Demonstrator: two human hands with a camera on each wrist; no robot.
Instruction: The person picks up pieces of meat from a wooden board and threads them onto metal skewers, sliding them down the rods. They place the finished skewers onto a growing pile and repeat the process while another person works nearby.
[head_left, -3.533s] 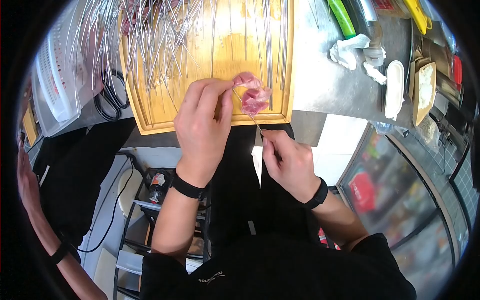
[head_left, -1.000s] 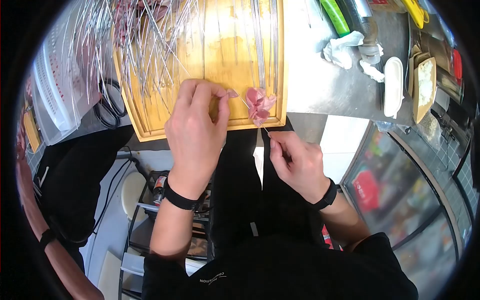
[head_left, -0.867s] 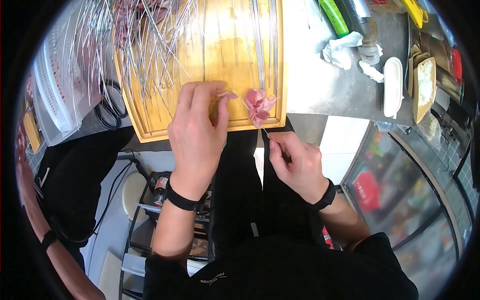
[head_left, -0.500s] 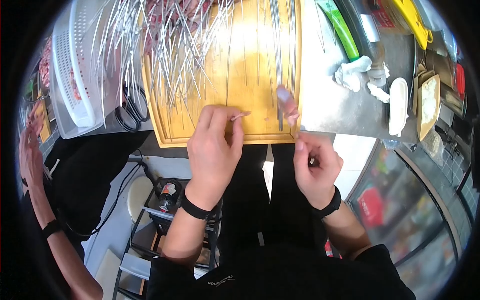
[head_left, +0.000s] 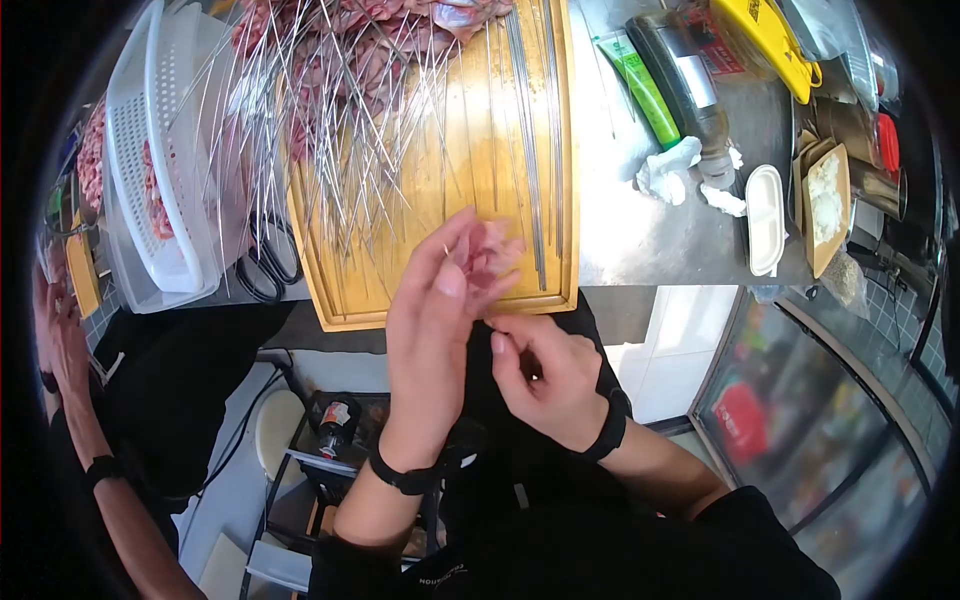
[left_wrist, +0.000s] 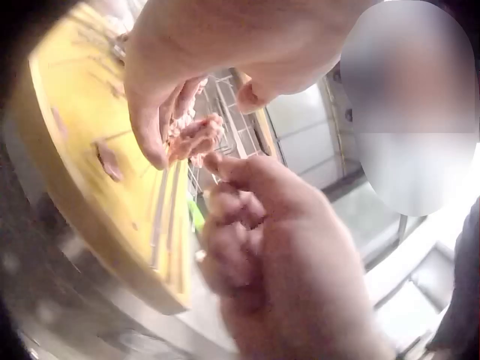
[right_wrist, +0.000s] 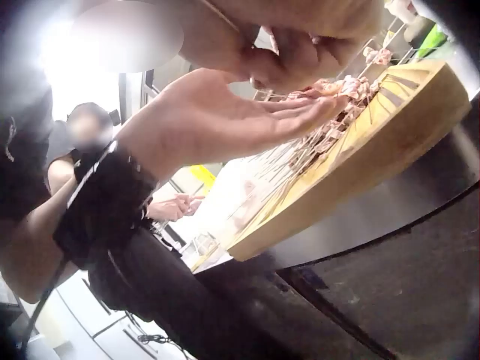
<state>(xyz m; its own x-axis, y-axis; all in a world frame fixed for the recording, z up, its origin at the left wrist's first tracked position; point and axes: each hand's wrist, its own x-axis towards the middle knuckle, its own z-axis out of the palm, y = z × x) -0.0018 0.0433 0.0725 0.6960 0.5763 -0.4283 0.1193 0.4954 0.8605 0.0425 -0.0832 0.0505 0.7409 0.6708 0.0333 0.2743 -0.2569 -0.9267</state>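
Over the wooden tray point(head_left: 546, 304), pink meat point(head_left: 490, 252) lies against the left hand point(head_left: 424, 335), fingers nearly straight; the right hand point(head_left: 553, 378) pinches a skewer point(right_wrist: 223, 16); advisable: steady metal, gentle pressure, fingertips clear of its point.

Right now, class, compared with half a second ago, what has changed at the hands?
The right hand brought the skewered meat leftward from the right edge of the board; the left hand now touches it. The scrap the left hand pinched seems let go: one lies on the board. The green tube and white dish stayed put.
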